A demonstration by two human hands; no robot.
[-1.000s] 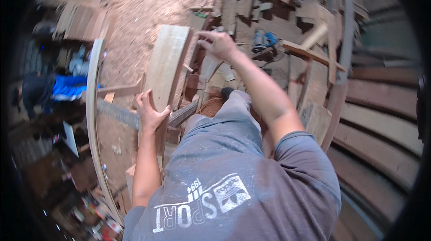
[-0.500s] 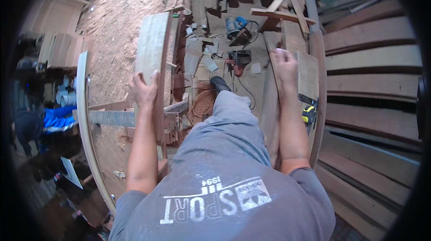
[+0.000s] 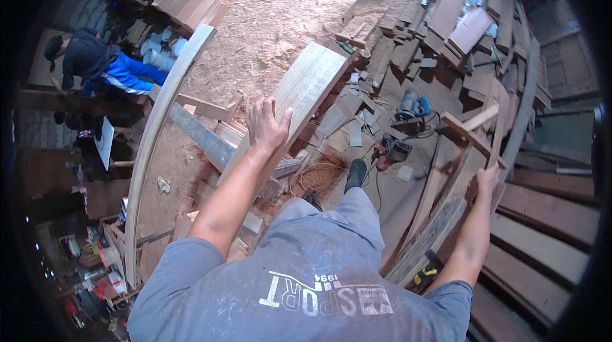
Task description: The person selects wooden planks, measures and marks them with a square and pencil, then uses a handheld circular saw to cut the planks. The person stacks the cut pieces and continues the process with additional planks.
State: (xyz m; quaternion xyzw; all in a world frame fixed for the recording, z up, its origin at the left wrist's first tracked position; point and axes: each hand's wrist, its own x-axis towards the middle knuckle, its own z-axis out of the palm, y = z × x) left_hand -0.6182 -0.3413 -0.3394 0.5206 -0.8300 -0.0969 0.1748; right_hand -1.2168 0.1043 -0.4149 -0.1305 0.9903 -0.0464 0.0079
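My left hand (image 3: 268, 126) lies on the near part of a pale, wide plank (image 3: 309, 77), fingers spread over its face and thumb at its edge. The plank leans away from me toward the upper right, over a heap of offcuts. My right hand (image 3: 488, 179) is out to the right, closed on the edge of a dark upright board (image 3: 500, 131) beside a curved timber rail. My grey-clad legs and dark shoes (image 3: 356, 173) stand between the two hands.
A long curved pale plank (image 3: 159, 131) runs down the left. Another person in blue and black (image 3: 95, 61) crouches at the upper left. A blue power tool (image 3: 411, 106), a red-black tool (image 3: 390, 149) and coiled cord (image 3: 319, 176) lie on the sawdust floor. Stacked boards (image 3: 548, 227) fill the right.
The view has swung left. The pale plank now leans toward the upper right under my left hand. My right hand has moved down and right onto the dark board's edge.
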